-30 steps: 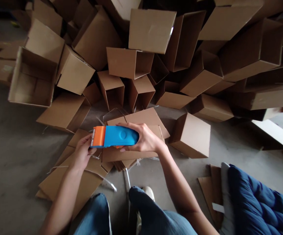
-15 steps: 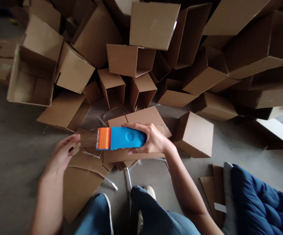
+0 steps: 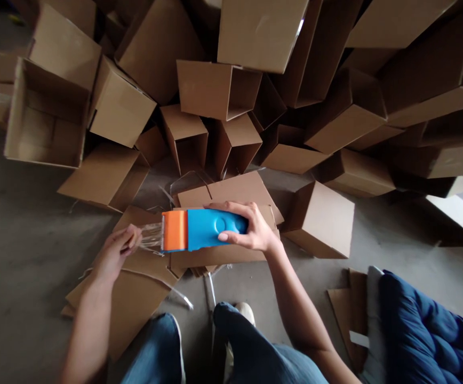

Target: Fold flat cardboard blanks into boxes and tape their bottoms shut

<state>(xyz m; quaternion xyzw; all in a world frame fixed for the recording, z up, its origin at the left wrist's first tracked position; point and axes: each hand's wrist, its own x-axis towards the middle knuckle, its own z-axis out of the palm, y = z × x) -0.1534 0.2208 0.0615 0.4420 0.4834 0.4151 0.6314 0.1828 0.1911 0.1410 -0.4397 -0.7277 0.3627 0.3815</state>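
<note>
A blue and orange tape dispenser [image 3: 204,228] is held level over the flattened cardboard [image 3: 231,191]. My right hand [image 3: 258,230] wraps round its blue rear end, the thumb lying on top. From the toothed orange end a short strip of clear tape [image 3: 152,234] runs leftward, wrinkled and shiny. My left hand [image 3: 116,249] is closed on the free end of that strip, its fingers pinched together. Beneath both hands lie more flat cardboard sheets [image 3: 135,288], partly hidden by the dispenser and my arms.
Many open cardboard boxes [image 3: 204,88] are heaped across the far side. One box [image 3: 322,218] stands just right of the flat sheets. A blue cushion [image 3: 427,325] lies at the lower right. Loose white strapping [image 3: 181,298] is on the floor near my shoes.
My left hand has moved slightly right, closer to the dispenser, and the tape between them is shorter and crumpled. My right thumb has come onto the dispenser's top. The view has shifted slightly.
</note>
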